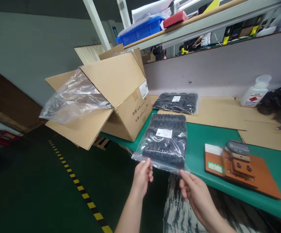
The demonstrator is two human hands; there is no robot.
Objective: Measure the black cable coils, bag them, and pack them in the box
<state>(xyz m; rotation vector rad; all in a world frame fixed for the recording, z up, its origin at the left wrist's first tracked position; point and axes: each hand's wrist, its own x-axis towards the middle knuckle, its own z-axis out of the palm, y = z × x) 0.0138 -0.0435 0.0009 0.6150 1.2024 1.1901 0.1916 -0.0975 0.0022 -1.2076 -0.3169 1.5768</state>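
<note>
A clear zip bag (pixel 164 142) packed with rows of black ring-like parts lies on the green bench top, a white label on its upper side. Its open-end strip points toward me and overhangs the bench edge. My left hand (pixel 141 178) pinches that strip left of its middle, thumb on top. Near the strip's right end, my right hand (pixel 195 187) pinches it between thumb and finger. Behind it lies a second bag (pixel 175 103) of similar black parts, also labelled. Whether the zip is sealed cannot be made out.
Left of the bags stands an open cardboard box (pixel 130 110), its clear plastic liner (pixel 74 97) spilling out. A digital gauge on an orange base (pixel 242 171) sits at right. Farther back are cardboard sheets (pixel 218 111) and a white bottle (pixel 255 92). A shelf (pixel 193 27) runs above.
</note>
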